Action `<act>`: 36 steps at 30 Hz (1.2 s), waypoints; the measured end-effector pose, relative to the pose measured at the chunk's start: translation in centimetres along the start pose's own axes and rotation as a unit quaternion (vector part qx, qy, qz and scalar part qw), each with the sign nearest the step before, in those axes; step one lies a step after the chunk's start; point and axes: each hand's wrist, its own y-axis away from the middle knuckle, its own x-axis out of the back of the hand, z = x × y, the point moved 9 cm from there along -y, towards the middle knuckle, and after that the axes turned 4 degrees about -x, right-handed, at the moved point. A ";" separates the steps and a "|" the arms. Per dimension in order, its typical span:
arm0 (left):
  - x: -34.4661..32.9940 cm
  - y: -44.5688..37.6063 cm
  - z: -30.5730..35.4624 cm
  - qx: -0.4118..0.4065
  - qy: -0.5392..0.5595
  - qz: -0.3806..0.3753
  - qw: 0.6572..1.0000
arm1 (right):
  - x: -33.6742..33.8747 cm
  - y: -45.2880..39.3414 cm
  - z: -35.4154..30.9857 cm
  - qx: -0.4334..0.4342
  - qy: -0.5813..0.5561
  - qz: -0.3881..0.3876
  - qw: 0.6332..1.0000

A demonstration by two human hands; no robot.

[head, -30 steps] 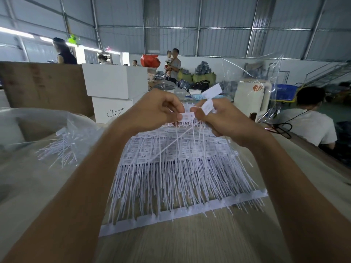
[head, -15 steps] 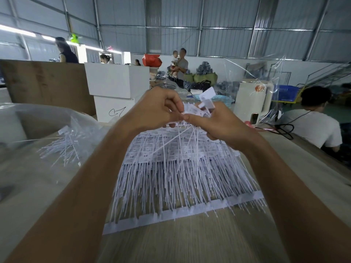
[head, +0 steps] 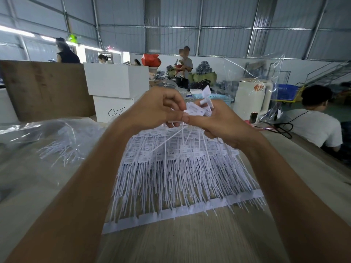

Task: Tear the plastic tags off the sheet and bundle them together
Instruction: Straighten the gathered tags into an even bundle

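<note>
A stack of white plastic tag sheets [head: 176, 173] lies on the wooden table [head: 190, 242], its thin stems running down to a white strip at the near edge. Above the far end of the sheets, my left hand [head: 157, 109] pinches the head of a white tag [head: 191, 111] between thumb and fingers. My right hand [head: 220, 122] grips a small bunch of torn-off tags [head: 206, 103], whose flat heads stick up past the fingers and whose stems hang down. The two hands touch at the thumbs.
A clear plastic bag [head: 57, 141] with loose white tags lies at the left. White boxes [head: 115, 82] and a brown board [head: 43, 88] stand behind. A person in a white shirt [head: 315, 120] sits at the right, beside a phone [head: 253, 117] and black cable.
Both hands have risen slightly and drawn together. The single tag in my left hand has moved up against the bunch in my right hand.
</note>
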 end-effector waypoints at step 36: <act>1.1 0.8 -2.2 0.150 0.282 0.135 0.938 | -0.3 0.1 -2.9 0.093 0.076 0.097 0.988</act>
